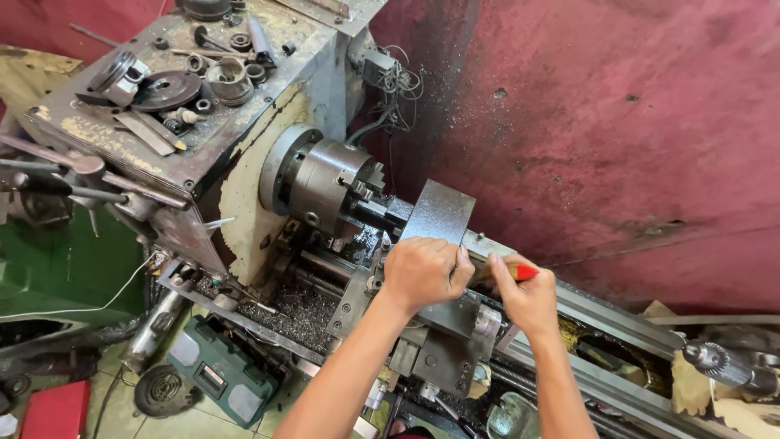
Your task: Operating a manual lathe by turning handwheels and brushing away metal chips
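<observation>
Green case (pixel 218 372): lower left of frame, rectangular, dark green, grey panels.
Label on case (pixel 213 378): small white rectangle.
Screens, signs: none.

The lathe chuck (pixel 325 180) is bare steel, smooth and dully glossy, while the headstock (pixel 244 162) carries cream paint that is chipped, stained and matt. The upright guard plate (pixel 437 213) is dark metal with a speckled, matt face, and the tool (pixel 520 271) held in the right hand (pixel 526 297) shows a glossy red plastic handle. Fine metal swarf (pixel 305 309) lies rough and granular on the oily bed, and the wall (pixel 617 122) behind is rough, pitted and dull red.
</observation>
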